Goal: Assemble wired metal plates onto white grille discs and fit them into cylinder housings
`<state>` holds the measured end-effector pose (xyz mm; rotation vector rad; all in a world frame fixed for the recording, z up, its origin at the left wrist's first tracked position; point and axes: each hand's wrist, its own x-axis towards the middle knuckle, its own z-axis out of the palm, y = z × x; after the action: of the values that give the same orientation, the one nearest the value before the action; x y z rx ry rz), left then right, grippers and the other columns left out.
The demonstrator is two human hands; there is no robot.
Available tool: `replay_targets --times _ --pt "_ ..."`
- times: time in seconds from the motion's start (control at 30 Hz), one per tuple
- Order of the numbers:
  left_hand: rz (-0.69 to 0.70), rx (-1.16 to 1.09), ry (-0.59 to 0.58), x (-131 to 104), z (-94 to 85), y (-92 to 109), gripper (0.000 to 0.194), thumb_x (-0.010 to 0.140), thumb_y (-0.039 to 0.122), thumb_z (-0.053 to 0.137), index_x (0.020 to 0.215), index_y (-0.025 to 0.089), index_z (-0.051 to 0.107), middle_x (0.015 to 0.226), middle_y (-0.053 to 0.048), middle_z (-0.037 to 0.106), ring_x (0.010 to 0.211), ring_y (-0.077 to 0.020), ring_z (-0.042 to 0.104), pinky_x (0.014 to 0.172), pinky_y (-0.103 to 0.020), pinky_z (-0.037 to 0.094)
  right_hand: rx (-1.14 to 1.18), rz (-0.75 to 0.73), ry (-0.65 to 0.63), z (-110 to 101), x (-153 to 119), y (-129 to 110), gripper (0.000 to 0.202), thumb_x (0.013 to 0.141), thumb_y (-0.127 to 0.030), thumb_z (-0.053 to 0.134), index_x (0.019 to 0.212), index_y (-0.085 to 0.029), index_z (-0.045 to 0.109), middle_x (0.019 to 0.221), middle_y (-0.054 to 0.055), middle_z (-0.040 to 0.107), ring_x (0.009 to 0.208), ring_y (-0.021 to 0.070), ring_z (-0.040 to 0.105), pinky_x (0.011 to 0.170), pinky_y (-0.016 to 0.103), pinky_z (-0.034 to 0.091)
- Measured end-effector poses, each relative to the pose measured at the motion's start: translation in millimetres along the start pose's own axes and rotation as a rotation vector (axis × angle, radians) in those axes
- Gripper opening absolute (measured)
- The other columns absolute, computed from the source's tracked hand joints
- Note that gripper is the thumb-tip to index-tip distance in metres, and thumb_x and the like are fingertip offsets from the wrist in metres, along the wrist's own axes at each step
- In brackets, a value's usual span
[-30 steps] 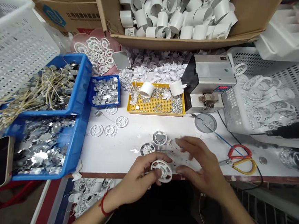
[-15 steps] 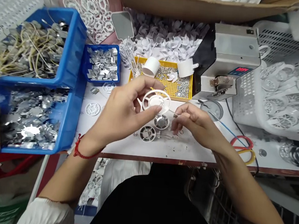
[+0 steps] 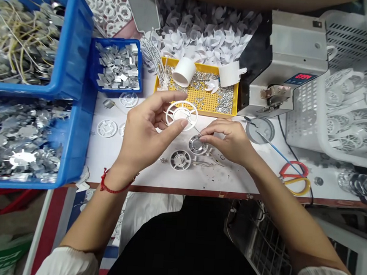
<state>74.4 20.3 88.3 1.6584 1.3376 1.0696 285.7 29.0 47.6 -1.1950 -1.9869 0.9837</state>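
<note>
Above the counter (image 3: 155, 175), a white wheel (image 3: 179, 113) and a thin rod (image 3: 197, 131)
Left fingers (image 3: 171, 134) pinch the wheel; right fingers (image 3: 213, 140) grip the rod, angled toward the wheel.

The wheel (image 3: 178, 114) is white, the tray (image 3: 191, 94) yellow, and the shaded garment (image 3: 190, 248) probably black.

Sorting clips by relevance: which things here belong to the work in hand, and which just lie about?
In use: white wheel in left hand; thin strand in right hand.
Apparently just lying about: scissors, round metal piece, green-printed bag.
</note>
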Motion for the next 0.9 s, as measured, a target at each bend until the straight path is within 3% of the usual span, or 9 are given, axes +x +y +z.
replay_targets --times 0.2,0.37,0.63,0.83,0.9 --pt "-0.011 -0.013 -0.002 -7 -1.1 -3 0.038 0.081 0.030 0.071 0.117 0.021 0.063 0.108 -0.001 0.067 0.077 -0.0115 0.063 0.064 -0.024 0.055 -0.044 -0.120 -0.071 -2 1 5 0.020 0.089 -0.038 0.061 0.083 -0.024 0.074 0.080 0.000 0.073 0.080 0.0178 0.064 0.079 0.036 0.046" --pt "-0.038 -0.024 0.025 -11 -1.3 -5 0.039 0.078 0.032 0.073 0.115 0.022 0.064 0.108 -0.004 0.067 0.079 -0.0146 0.064 0.060 -0.024 0.054 -0.073 -0.132 -0.136 -6 5 7 0.023 0.091 -0.041 0.058 0.082 -0.026 0.072 0.080 0.000 0.073 0.079 0.0185 0.063 0.082 0.037 0.044" --pt "-0.111 0.106 -0.007 -26 -4.8 -3 0.034 0.075 0.028 0.074 0.108 0.022 0.066 0.086 0.001 0.066 0.060 -0.0071 0.057 0.057 -0.018 0.051 -0.209 -0.199 -0.273 -6 -2 0 0.013 0.091 -0.027 0.060 0.086 -0.023 0.072 0.080 0.001 0.070 0.080 0.0171 0.060 0.077 0.034 0.035" --pt "-0.169 0.117 -0.061 -25 0.2 -3 0.029 0.075 0.030 0.074 0.100 0.021 0.065 0.072 0.005 0.058 0.046 -0.0042 0.050 0.044 -0.017 0.042 -0.241 -0.146 -0.080 3 -16 10 0.009 0.086 -0.029 0.067 0.083 -0.026 0.075 0.086 0.002 0.057 0.084 0.0173 0.053 0.076 0.033 0.035" --pt "-0.224 0.033 -0.082 -21 5.7 -4 0.031 0.073 0.032 0.075 0.100 0.020 0.064 0.071 0.004 0.059 0.048 -0.0062 0.051 0.044 -0.018 0.042 -0.198 -0.111 -0.024 6 -27 16 0.011 0.085 -0.032 0.068 0.093 -0.028 0.074 0.090 0.003 0.056 0.087 0.0182 0.053 0.078 0.034 0.037"
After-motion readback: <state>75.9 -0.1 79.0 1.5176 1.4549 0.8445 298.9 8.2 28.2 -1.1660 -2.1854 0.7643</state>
